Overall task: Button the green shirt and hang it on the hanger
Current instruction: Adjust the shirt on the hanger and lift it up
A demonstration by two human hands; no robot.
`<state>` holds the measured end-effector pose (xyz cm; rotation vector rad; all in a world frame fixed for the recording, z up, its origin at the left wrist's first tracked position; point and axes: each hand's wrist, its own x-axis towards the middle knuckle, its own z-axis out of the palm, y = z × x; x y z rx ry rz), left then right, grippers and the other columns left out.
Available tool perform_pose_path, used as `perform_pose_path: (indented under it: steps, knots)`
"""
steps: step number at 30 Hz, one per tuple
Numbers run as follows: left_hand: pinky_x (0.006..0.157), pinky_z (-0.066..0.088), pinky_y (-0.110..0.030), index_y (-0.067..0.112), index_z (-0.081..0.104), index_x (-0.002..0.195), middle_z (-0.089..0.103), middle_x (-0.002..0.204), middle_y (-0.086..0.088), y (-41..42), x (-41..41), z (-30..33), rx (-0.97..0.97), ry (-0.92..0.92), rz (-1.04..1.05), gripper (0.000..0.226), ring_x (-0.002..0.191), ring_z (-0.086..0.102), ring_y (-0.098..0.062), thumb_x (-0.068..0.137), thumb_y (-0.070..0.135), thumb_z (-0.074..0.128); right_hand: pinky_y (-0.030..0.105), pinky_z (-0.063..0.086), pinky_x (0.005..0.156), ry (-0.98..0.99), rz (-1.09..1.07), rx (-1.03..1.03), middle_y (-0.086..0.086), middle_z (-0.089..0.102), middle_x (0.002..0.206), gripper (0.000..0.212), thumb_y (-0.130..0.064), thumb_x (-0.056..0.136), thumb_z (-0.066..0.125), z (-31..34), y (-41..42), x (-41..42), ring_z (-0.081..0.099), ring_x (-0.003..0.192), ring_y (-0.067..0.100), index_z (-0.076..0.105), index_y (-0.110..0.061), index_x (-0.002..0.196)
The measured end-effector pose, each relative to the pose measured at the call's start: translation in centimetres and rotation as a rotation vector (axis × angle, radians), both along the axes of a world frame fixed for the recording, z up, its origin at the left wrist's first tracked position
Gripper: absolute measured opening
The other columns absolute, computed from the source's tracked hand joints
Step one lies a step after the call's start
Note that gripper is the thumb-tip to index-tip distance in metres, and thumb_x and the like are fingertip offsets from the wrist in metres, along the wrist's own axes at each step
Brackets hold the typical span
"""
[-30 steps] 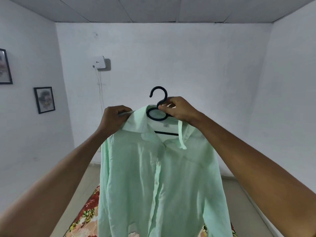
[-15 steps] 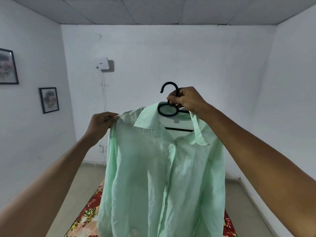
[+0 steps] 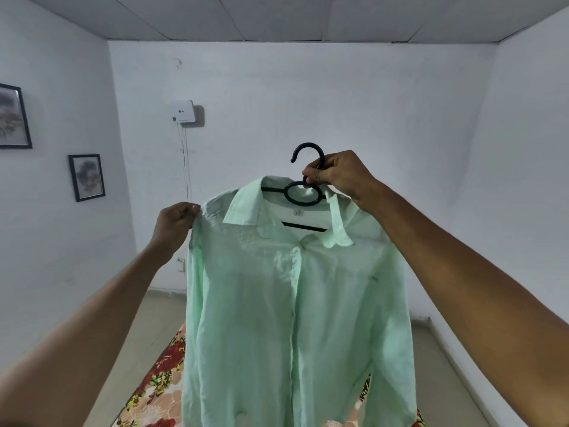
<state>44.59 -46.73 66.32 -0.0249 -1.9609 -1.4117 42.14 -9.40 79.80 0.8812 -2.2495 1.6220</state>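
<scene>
A pale green shirt [image 3: 292, 318] hangs in the air in front of me on a black plastic hanger [image 3: 303, 194], its front placket closed down the middle. My right hand [image 3: 338, 175] pinches the hanger's neck just below the hook. My left hand [image 3: 175, 224] grips the shirt's left shoulder seam, at the same height as the collar. The hanger's arms are hidden inside the shirt; only the hook, the ring and a short bar show at the open collar.
A bed with a red floral cover [image 3: 154, 386] lies below the shirt. White walls surround me, with two framed pictures [image 3: 87, 177] on the left wall and a white box [image 3: 183, 111] with a hanging cable on the far wall.
My left hand slid outward from the collar to the shoulder seam, spreading the shirt's left shoulder. The hanger and right hand shifted slightly right, and the shirt now hangs flatter.
</scene>
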Motion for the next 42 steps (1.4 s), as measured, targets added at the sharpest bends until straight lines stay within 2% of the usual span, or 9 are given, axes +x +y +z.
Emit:
perform_pose_path:
  steps: [4,8,13,17,22,27,33,39,42]
  knots:
    - [0.095,0.053,-0.032,0.016,0.075,0.121,0.076,0.111,-0.001,3.2,1.4,1.5,-0.079,0.056,-0.151,0.025,0.104,0.068,-0.012,0.106,0.029,0.059,0.030,0.061,0.091,-0.010,-0.009,0.005,0.014,0.080,0.088,0.013,-0.011,0.089,0.081,-0.6,0.2,-0.3,0.079,0.088,0.022,0.079,0.000,0.094]
    - [0.074,0.048,-0.030,0.015,0.077,0.100,0.072,0.089,-0.013,5.3,1.7,3.3,-0.320,0.000,-0.246,0.025,0.079,0.060,-0.010,0.100,0.037,0.067,0.028,0.061,0.090,-0.014,-0.010,0.025,0.010,0.079,0.085,0.013,-0.012,0.089,0.081,-0.9,0.1,-0.5,0.075,0.081,0.015,0.079,-0.001,0.093]
    - [0.070,0.043,-0.027,0.016,0.074,0.089,0.065,0.077,0.004,5.7,1.0,4.0,-0.406,0.015,-0.187,0.018,0.071,0.052,-0.006,0.102,0.025,0.065,0.018,0.056,0.077,0.020,-0.016,0.061,0.008,0.079,0.090,0.017,-0.017,0.091,0.080,-1.1,0.5,-0.4,0.072,0.080,0.009,0.079,-0.003,0.099]
    - [0.067,0.047,-0.012,0.013,0.079,0.099,0.076,0.087,-0.002,6.0,0.7,3.5,-0.339,0.029,-0.121,0.013,0.074,0.061,-0.001,0.100,0.019,0.067,0.025,0.055,0.081,0.041,-0.125,0.257,0.001,0.078,0.100,0.032,-0.042,0.087,0.081,-1.8,1.1,-0.6,0.071,0.083,0.007,0.075,-0.021,0.110]
    - [0.078,0.051,-0.025,0.017,0.080,0.102,0.076,0.085,0.014,4.2,0.1,1.4,-0.320,-0.010,-0.089,0.011,0.080,0.065,-0.002,0.097,0.019,0.071,0.024,0.044,0.073,-0.094,-0.155,0.508,-0.010,0.062,0.081,0.054,-0.070,0.092,0.058,-4.7,2.6,-0.6,0.055,0.074,0.009,0.076,-0.022,0.105]
    - [0.080,0.050,-0.025,0.024,0.078,0.097,0.076,0.087,0.011,2.4,0.5,-1.9,-0.327,-0.020,-0.067,0.013,0.079,0.064,0.001,0.097,0.014,0.070,0.029,0.057,0.091,-0.096,-0.038,0.570,-0.004,0.077,0.114,0.026,-0.035,0.101,0.066,-9.8,4.2,-1.0,0.072,0.107,0.014,0.076,-0.019,0.118]
    - [0.069,0.047,-0.018,0.037,0.071,0.086,0.071,0.088,-0.003,2.0,1.4,-4.2,-0.363,-0.037,-0.103,0.022,0.076,0.058,-0.003,0.097,0.018,0.070,0.053,0.057,0.094,0.064,-0.162,0.498,0.013,0.079,0.107,0.019,-0.013,0.099,0.066,-13.3,2.6,-0.6,0.073,0.106,0.033,0.078,-0.005,0.112]
    - [0.065,0.045,-0.015,0.014,0.076,0.097,0.069,0.077,0.011,0.8,1.7,-9.0,-0.399,-0.093,-0.230,0.009,0.071,0.057,0.001,0.099,0.017,0.068,0.054,0.056,0.097,-0.021,-0.173,0.496,0.012,0.079,0.108,0.019,-0.009,0.097,0.066,-18.3,2.4,-0.3,0.072,0.107,0.036,0.079,-0.008,0.110]
    - [0.065,0.046,-0.017,0.009,0.077,0.101,0.073,0.082,0.000,0.6,0.3,-12.7,-0.386,-0.149,-0.254,0.011,0.074,0.058,-0.005,0.099,0.015,0.068,0.046,0.056,0.100,-0.092,-0.185,0.505,0.006,0.078,0.109,0.022,-0.006,0.098,0.066,-21.7,1.7,-1.2,0.073,0.107,0.026,0.078,-0.010,0.116]
